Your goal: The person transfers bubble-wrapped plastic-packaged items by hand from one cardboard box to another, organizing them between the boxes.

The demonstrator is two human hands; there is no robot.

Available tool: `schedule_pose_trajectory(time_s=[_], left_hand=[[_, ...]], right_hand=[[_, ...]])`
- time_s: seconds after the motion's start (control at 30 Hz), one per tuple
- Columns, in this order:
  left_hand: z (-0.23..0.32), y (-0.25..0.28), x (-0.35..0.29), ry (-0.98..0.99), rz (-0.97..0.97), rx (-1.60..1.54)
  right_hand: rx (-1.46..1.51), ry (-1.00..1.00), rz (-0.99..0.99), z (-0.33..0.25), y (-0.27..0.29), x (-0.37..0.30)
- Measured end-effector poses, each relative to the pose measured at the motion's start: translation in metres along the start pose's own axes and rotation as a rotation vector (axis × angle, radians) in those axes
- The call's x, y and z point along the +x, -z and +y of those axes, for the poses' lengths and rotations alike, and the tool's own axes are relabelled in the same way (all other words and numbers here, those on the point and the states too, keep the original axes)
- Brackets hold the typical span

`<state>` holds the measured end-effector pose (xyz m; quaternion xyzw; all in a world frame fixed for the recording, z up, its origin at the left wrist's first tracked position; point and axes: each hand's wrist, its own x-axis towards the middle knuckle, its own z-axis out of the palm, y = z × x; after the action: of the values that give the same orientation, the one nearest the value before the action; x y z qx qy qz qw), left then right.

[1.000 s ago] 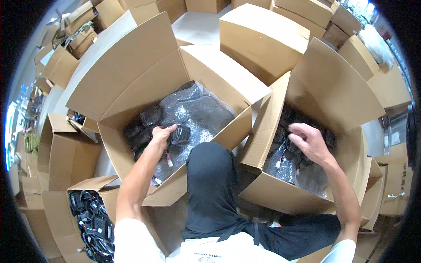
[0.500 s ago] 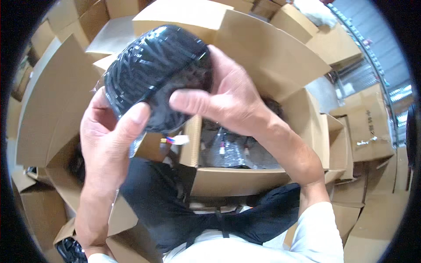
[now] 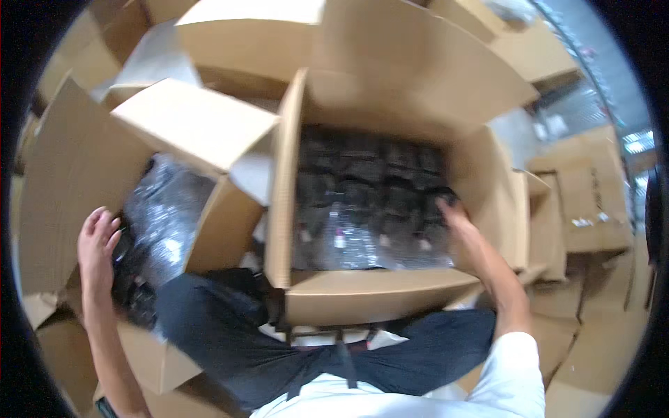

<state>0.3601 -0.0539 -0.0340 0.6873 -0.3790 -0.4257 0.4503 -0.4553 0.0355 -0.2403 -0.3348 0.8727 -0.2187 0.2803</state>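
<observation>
A large open cardboard box (image 3: 383,298) stands in front of me, holding rows of black plastic-wrapped parts (image 3: 362,191). My right hand (image 3: 458,217) reaches inside at the right, its fingers closed around the top of one black wrapped part (image 3: 439,195); blur softens the fingertips. At the left, my left hand (image 3: 99,240) is over the side of another open box (image 3: 230,216), fingers loosely apart. Beside it lies a dark shiny wrapped part (image 3: 122,245), partly hidden by the hand. Clear bubble wrap (image 3: 167,202) covers much of that box's contents.
Tall flaps (image 3: 418,63) rise behind the middle box, and a wide flap (image 3: 63,188) stands at the far left. More cartons (image 3: 582,195) are stacked at the right. My legs (image 3: 223,334) flank the middle box's near side.
The black wrapped part that both hands held up is out of them. My left hand has moved down to the left box, my right hand down into the middle box.
</observation>
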Motion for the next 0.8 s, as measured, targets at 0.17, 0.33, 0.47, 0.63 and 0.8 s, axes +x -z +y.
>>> schedule_pose_trajectory(time_s=[0.17, 0.33, 0.47, 0.63, 0.8], left_hand=[[-0.074, 0.066, 0.051, 0.188, 0.414, 0.137], [-0.141, 0.078, 0.087, 0.401, 0.571, 0.302], [-0.183, 0.039, 0.121, 0.585, 0.437, 0.139], [-0.188, 0.041, 0.12, 0.077, 0.473, 0.117], [-0.104, 0.059, 0.089, -0.232, 0.482, 0.064]], right_hand=[[-0.65, 0.131, -0.033, -0.015, 0.038, -0.011], [-0.917, 0.208, -0.012, -0.039, 0.048, -0.02], [-1.058, 0.177, 0.013, -0.017, 0.064, -0.014], [-1.03, 0.426, -0.391, -0.045, 0.037, -0.05], [-0.799, 0.518, -0.331, -0.066, 0.043, -0.039]])
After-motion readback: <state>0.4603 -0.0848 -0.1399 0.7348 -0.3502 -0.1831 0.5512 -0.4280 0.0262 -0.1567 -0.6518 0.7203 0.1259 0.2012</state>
